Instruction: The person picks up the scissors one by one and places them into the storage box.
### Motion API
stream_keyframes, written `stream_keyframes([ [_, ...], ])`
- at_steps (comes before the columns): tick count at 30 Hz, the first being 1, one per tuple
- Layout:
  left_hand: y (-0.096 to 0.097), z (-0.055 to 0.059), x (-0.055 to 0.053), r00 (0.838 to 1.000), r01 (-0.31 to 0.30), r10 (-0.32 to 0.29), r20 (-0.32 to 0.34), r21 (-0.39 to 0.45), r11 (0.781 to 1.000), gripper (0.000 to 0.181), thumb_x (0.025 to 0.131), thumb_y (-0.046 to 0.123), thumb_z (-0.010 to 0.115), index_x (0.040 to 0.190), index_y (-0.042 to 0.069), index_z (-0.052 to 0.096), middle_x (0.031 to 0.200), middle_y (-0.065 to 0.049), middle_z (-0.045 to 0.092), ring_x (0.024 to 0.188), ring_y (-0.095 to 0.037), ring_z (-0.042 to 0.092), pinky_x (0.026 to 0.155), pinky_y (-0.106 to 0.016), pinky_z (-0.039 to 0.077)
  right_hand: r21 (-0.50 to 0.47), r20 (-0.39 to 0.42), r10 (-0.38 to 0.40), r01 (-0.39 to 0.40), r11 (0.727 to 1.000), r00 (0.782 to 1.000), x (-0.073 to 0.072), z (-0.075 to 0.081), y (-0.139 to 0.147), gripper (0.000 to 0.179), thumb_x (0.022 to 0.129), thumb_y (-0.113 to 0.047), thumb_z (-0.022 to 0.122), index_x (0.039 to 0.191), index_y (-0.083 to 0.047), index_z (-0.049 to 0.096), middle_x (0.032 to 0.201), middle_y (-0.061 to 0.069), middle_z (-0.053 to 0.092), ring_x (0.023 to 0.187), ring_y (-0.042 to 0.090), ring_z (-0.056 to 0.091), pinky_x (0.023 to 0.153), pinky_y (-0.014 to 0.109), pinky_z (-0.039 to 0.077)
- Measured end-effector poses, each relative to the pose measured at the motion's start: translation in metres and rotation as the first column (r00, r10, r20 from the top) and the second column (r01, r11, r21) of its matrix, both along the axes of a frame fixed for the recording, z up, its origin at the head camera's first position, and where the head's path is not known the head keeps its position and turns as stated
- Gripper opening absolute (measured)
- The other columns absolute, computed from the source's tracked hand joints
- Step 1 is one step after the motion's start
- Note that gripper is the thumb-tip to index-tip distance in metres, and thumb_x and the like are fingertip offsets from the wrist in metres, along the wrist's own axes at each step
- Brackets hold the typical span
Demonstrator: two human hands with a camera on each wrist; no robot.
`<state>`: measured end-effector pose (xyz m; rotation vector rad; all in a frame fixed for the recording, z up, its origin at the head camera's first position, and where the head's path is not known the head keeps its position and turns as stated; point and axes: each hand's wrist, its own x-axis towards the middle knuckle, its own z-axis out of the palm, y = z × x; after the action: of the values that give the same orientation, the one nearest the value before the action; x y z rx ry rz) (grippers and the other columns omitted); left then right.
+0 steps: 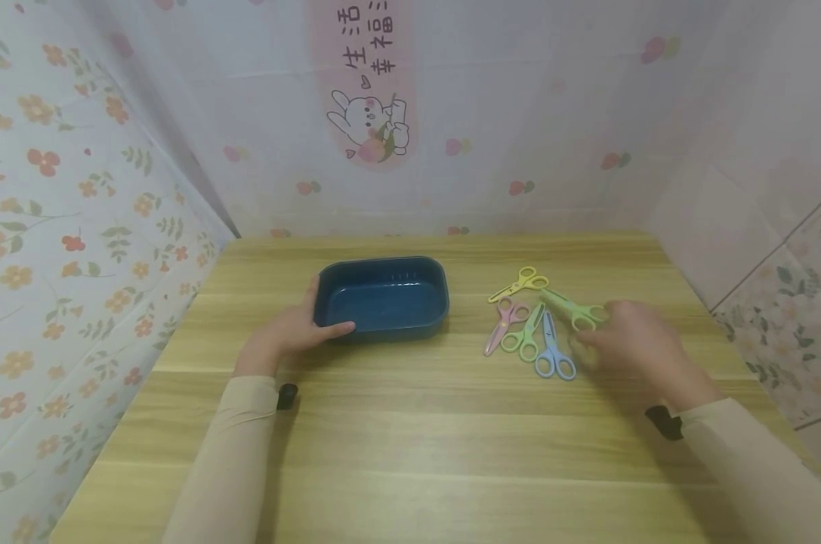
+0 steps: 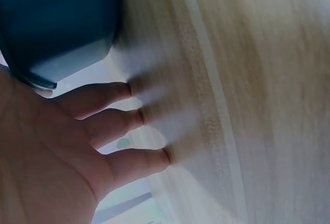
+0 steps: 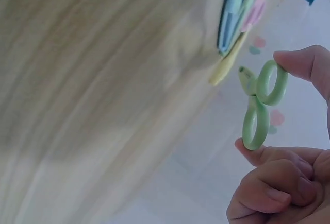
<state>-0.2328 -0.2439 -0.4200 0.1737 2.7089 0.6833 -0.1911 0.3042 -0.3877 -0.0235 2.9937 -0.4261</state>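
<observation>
Beside the other scissors (image 1: 532, 326), the right grip (image 1: 637, 340) pinches green scissors (image 3: 259, 101) by the handles; the left grip (image 1: 290, 330), straight-fingered, touches the blue container (image 1: 399, 332). Picking up seems the step; next calls for steady carrying.

And it's five pairs of scissors (image 1: 495, 341) on show: one yellow pair (image 1: 518, 285), one pink pair (image 1: 504, 323), one blue pair (image 1: 550, 344) and two green, the first green pair (image 1: 528, 329) lying among the others, the second green pair (image 1: 568, 304) up in the right hand (image 1: 640, 344)! That's one right hand, one left hand (image 1: 286, 334), two pale sleeves (image 1: 223, 453). One blue box (image 1: 396, 332), one table (image 1: 410, 461), and beyond, one rabbit drawing (image 1: 362, 121) under two columns of writing (image 1: 351, 36).
</observation>
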Motion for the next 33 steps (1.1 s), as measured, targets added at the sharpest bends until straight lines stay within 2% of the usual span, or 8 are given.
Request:
stream_keyframes([
  [6, 0.0, 0.001, 0.0, 1.0, -0.009, 0.009, 0.006, -0.002, 1.0, 0.141, 0.082, 0.092, 0.059, 0.168, 0.019, -0.024, 0.171, -0.032, 0.028, 0.152, -0.051, 0.044, 0.121, -0.064, 0.041, -0.003, -0.037, 0.009, -0.009, 1.0, 0.999, -0.002, 0.007, -0.005, 0.079, 0.093, -0.054, 0.072, 0.131, 0.014, 0.061, 0.109, 0.031, 0.071, 0.087, 0.04, 0.065, 0.069, 0.052, 0.054],
  [12, 0.0, 0.001, -0.001, 1.0, -0.009, 0.009, 0.009, 0.006, 1.0, 0.139, 0.084, 0.091, 0.059, 0.167, 0.019, -0.026, 0.172, -0.033, 0.024, 0.153, -0.052, 0.041, 0.122, -0.064, 0.04, 0.017, -0.047, 0.01, -0.009, 1.0, 0.999, -0.003, 0.016, -0.021, 0.108, 0.088, -0.082, 0.063, 0.143, 0.011, 0.057, 0.136, 0.037, 0.065, 0.111, 0.053, 0.068, 0.082, 0.064, 0.057],
  [16, -0.001, 0.0, -0.001, 1.0, -0.006, 0.006, 0.008, 0.006, 1.0, 0.137, 0.086, 0.089, 0.058, 0.166, 0.021, -0.029, 0.173, -0.033, 0.022, 0.152, -0.053, 0.042, 0.122, -0.064, 0.04, 0.013, -0.053, 0.018, -0.018, 1.0, 0.998, -0.006, 0.024, -0.036, 0.107, 0.089, -0.082, 0.06, 0.145, 0.009, 0.057, 0.141, 0.035, 0.063, 0.116, 0.052, 0.067, 0.088, 0.066, 0.056],
  [18, -0.001, 0.0, -0.001, 1.0, -0.002, 0.002, 0.006, 0.004, 1.0, 0.137, 0.086, 0.089, 0.058, 0.166, 0.021, -0.03, 0.172, -0.034, 0.022, 0.152, -0.053, 0.042, 0.121, -0.064, 0.04, 0.014, -0.06, 0.026, -0.025, 1.0, 0.998, -0.006, 0.029, -0.044, 0.101, 0.09, -0.078, 0.061, 0.143, 0.008, 0.059, 0.134, 0.033, 0.068, 0.107, 0.047, 0.068, 0.082, 0.062, 0.056],
  [21, -0.001, 0.0, 0.0, 1.0, 0.0, 0.0, 0.005, 0.005, 1.0, 0.137, 0.086, 0.089, 0.058, 0.166, 0.02, -0.029, 0.172, -0.034, 0.022, 0.151, -0.054, 0.044, 0.121, -0.064, 0.041, 0.008, -0.092, 0.039, -0.039, 0.999, 0.995, -0.008, 0.036, -0.058, 0.085, 0.09, -0.076, 0.063, 0.121, 0.003, 0.069, 0.103, 0.023, 0.074, 0.087, 0.036, 0.066, 0.067, 0.048, 0.053],
  [23, -0.001, 0.0, -0.001, 1.0, -0.001, 0.001, 0.007, 0.004, 1.0, 0.138, 0.085, 0.09, 0.058, 0.166, 0.02, -0.029, 0.172, -0.034, 0.023, 0.15, -0.054, 0.044, 0.121, -0.064, 0.041, -0.002, -0.126, 0.044, -0.044, 0.999, 0.991, -0.008, 0.04, -0.067, 0.08, 0.086, -0.082, 0.065, 0.1, -0.004, 0.069, 0.083, 0.012, 0.066, 0.075, 0.029, 0.06, 0.059, 0.039, 0.046],
  [25, -0.001, 0.0, -0.001, 1.0, -0.001, 0.001, 0.008, 0.006, 1.0, 0.138, 0.085, 0.09, 0.058, 0.166, 0.02, -0.028, 0.172, -0.034, 0.023, 0.149, -0.054, 0.045, 0.12, -0.065, 0.042, -0.01, -0.161, 0.057, -0.059, 0.998, 0.985, -0.01, 0.044, -0.077, 0.073, 0.083, -0.083, 0.068, 0.084, -0.011, 0.062, 0.072, 0.005, 0.055, 0.069, 0.025, 0.054, 0.055, 0.035, 0.039],
  [33, -0.001, 0.0, -0.001, 1.0, -0.005, 0.005, 0.012, -0.028, 1.0, 0.139, 0.083, 0.093, 0.056, 0.167, 0.019, -0.027, 0.168, -0.036, 0.032, 0.142, -0.053, 0.054, 0.115, -0.064, 0.047, 0.035, -0.211, 0.116, -0.111, 0.993, 0.971, -0.019, 0.059, -0.115, 0.048, 0.088, -0.061, 0.07, 0.079, -0.015, 0.059, 0.066, -0.001, 0.048, 0.061, 0.021, 0.051, 0.048, 0.032, 0.033],
])
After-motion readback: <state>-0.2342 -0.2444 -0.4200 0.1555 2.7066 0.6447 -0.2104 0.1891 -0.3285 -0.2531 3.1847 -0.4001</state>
